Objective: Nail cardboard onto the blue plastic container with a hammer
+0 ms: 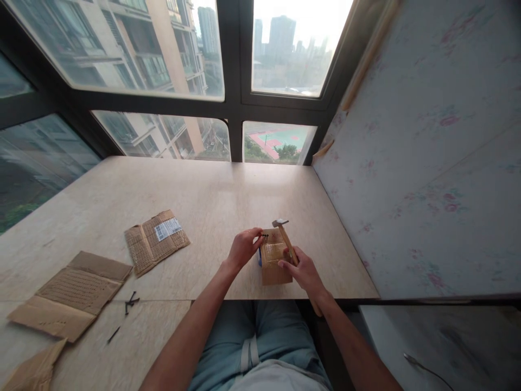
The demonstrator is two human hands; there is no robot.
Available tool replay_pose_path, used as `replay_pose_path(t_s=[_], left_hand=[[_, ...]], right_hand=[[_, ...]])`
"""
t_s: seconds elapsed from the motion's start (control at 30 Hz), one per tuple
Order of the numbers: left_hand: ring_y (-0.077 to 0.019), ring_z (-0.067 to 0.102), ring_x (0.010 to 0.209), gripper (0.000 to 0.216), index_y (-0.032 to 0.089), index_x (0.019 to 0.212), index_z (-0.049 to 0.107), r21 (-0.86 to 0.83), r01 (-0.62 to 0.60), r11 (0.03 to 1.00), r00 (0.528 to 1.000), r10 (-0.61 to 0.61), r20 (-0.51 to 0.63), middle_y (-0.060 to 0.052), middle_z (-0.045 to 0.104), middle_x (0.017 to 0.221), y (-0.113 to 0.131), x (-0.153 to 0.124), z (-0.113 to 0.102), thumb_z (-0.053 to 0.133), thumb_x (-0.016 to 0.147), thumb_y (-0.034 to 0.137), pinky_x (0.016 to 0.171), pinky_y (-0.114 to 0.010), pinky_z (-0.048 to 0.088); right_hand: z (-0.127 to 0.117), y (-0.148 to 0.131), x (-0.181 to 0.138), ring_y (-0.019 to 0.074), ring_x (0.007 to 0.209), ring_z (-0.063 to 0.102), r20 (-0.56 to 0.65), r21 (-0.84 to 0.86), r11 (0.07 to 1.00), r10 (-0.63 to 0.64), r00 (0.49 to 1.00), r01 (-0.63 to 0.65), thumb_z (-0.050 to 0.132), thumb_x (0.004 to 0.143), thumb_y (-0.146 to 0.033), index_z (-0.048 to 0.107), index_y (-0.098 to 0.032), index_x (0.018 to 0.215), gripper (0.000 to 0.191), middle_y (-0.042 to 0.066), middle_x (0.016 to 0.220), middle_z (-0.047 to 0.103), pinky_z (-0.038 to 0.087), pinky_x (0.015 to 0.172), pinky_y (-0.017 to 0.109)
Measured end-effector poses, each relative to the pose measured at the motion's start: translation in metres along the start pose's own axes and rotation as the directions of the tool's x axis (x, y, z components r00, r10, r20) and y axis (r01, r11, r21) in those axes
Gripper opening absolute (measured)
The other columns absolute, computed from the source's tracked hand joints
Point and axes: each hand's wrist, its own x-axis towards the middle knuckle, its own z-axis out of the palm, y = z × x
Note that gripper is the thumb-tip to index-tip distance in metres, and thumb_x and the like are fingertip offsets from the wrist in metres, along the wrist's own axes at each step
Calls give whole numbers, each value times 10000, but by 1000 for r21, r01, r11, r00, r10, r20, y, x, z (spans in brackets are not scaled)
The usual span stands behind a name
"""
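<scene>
A hammer (290,244) with a wooden handle is gripped in my right hand (303,271), its metal head raised over the far edge of a piece of cardboard (277,271). My left hand (244,247) is at the cardboard's far left corner, thumb and fingers pinched around a dark nail. Several dark nails (265,237) stand in a short row there, close to the fingertips. Under the cardboard's left side a bit of something blue (259,257) shows; the rest of it is hidden.
Cardboard with a white label (167,229) lies to the left, with a larger hole-marked sheet (77,296) nearer me. Several loose nails (131,303) rest beside it. Windows border the stone-look counter (211,201) at the back; a papered wall (427,163) stands right.
</scene>
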Motion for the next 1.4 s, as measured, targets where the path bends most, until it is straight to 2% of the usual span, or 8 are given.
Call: replay_pose_path(t_s=[0.2, 0.4, 0.6, 0.8, 0.9, 1.03, 1.17, 1.4], left_hand=[[-183, 708, 796, 106, 211, 947, 675, 4, -22, 1000, 999, 22, -38, -41, 754, 921, -2, -4, 4, 581, 898, 221, 730, -287, 555], [-183, 716, 822, 115, 220, 944, 688, -53, -26, 998, 995, 21, -101, -36, 759, 937, -2, -8, 9, 585, 896, 236, 746, -294, 570], [-175, 721, 822, 104, 220, 954, 681, -95, -44, 994, 991, 32, -132, -25, 759, 928, -4, -10, 9, 613, 876, 226, 753, -282, 571], [-180, 726, 839, 138, 227, 988, 680, -84, -61, 995, 990, 50, -130, -26, 761, 946, -8, -10, 8, 619, 864, 220, 757, -286, 574], [-189, 729, 851, 136, 226, 985, 676, -72, -56, 996, 991, 47, -124, -27, 762, 944, -7, -10, 9, 616, 863, 215, 767, -294, 575], [-200, 728, 865, 139, 228, 984, 672, -65, -34, 997, 992, 26, -121, -27, 760, 947, -3, -9, 11, 620, 859, 198, 779, -304, 573], [-195, 727, 873, 151, 238, 978, 670, -76, -22, 997, 994, 14, -104, -17, 758, 965, 2, -8, 9, 616, 854, 172, 786, -297, 571], [-214, 734, 847, 153, 233, 955, 654, -22, 16, 1000, 997, -18, -79, -19, 763, 919, 4, -6, 8, 639, 827, 151, 758, -307, 575]], right_hand=[[-5, -6, -3, 198, 726, 624, -22, 20, 1000, -21, 1000, 21, 656, 780, -463, 612, -176, 1016, 374, 28, 783, 663, 477, 653, 287], [-20, -32, -22, 142, 436, 478, 101, 124, 991, 37, 994, -50, 405, 903, -619, 606, -178, 1057, 508, -33, 531, 493, 340, 382, 232], [-15, -39, -25, 118, 403, 430, 178, 92, 996, 1, 984, -18, 463, 901, -573, 619, -190, 941, 415, -46, 490, 454, 325, 372, 218], [-7, -33, -29, 95, 296, 324, 193, 83, 992, 81, 978, -98, 404, 921, -577, 592, -189, 1020, 443, -67, 487, 428, 221, 278, 213], [-8, -29, -30, 117, 362, 421, 161, 51, 998, 33, 986, -42, 414, 928, -552, 605, -193, 1010, 414, -41, 526, 493, 294, 333, 219], [-10, -23, -24, 185, 638, 598, 133, -28, 996, -80, 988, 84, 428, 936, -501, 622, -189, 937, 367, 19, 696, 622, 429, 541, 259], [-10, -20, -18, 201, 753, 623, 177, -53, 993, -92, 980, 103, 417, 949, -463, 617, -184, 949, 344, 37, 806, 665, 444, 642, 276], [-7, -18, -16, 200, 721, 613, 175, -135, 979, -129, 976, 153, 397, 959, -434, 584, -195, 957, 304, 38, 776, 660, 406, 623, 275]])
